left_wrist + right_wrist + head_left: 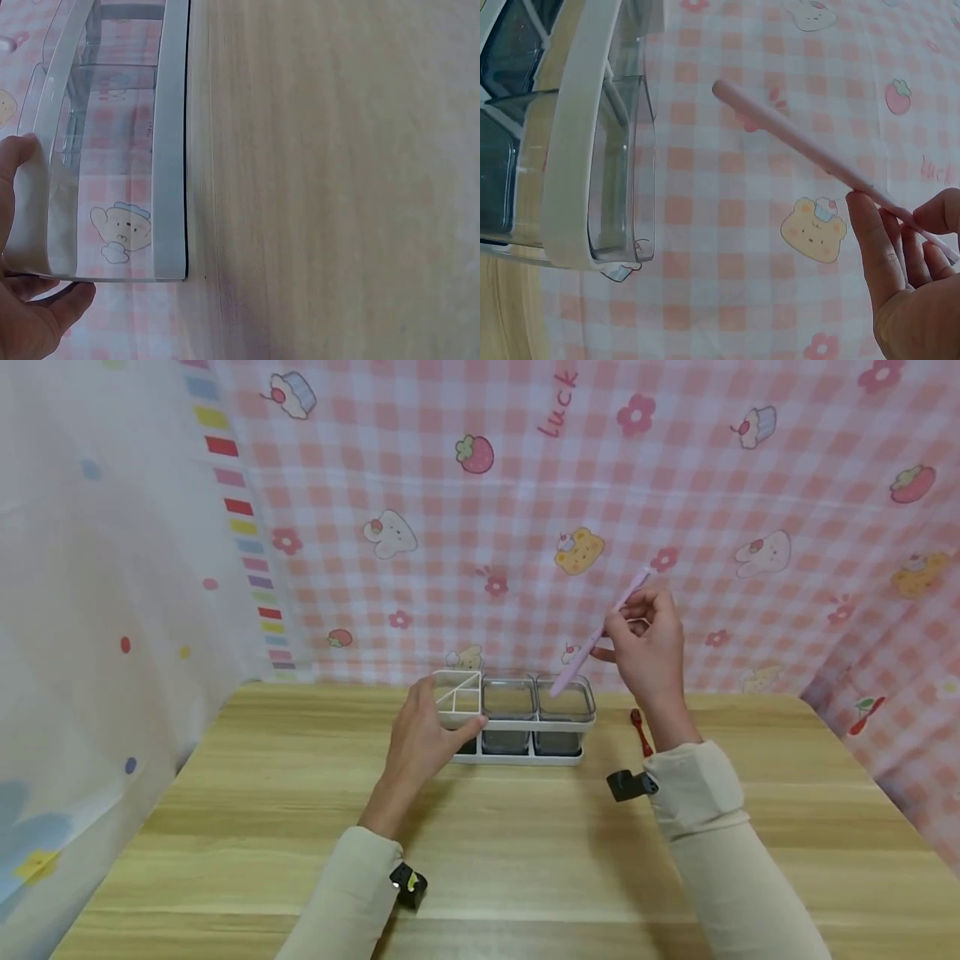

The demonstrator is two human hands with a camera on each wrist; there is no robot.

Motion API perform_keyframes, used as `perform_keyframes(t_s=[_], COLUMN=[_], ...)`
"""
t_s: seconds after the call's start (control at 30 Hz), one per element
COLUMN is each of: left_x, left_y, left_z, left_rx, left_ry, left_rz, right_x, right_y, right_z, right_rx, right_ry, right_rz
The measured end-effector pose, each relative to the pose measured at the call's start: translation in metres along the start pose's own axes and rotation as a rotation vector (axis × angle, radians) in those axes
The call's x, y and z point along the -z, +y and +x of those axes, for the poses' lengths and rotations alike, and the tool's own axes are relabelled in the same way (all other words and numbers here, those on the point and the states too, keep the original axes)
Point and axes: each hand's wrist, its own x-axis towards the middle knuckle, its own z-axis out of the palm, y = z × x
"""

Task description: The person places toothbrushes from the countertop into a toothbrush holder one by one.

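A white-framed organizer (536, 725) with clear compartments stands at the back of the table. Its left end has a white divided top, and two clear open cups sit to the right of that. My left hand (427, 727) grips this left end, thumb on the front rim and fingers round the far side. Above the right cup, my right hand (648, 639) pinches a slim lilac stick (596, 639), pen-like in shape. The stick slants, its rounded lower end over the cup's opening in the head view. In the right wrist view the stick (795, 139) extends toward the organizer.
A small red fork-like item (641, 732) lies on the wooden table (510, 843), right of the organizer and close to the right wrist. Behind the table hangs a pink checked cloth (517, 510); a white patterned cloth (150, 610) hangs at the left.
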Motion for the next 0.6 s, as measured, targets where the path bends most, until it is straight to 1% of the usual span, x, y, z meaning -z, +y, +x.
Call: perform_keyframes(t_s=[0.17, 0.43, 0.6], left_x=[0.000, 0.000, 0.001], left_y=[0.003, 0.002, 0.002], left_z=[0.000, 0.000, -0.001], left_rx=[-0.007, -0.011, -0.016], left_ry=[0.005, 0.007, 0.007], left_rz=[0.003, 0.019, 0.023], right_x=[-0.011, -0.034, -0.047], right_y=[0.000, -0.001, -0.001], right_z=[0.002, 0.005, 0.005], right_rx=[0.027, 0.053, 0.050], right_ry=[0.002, -0.045, -0.061], right_rz=[-0.033, -0.007, -0.004])
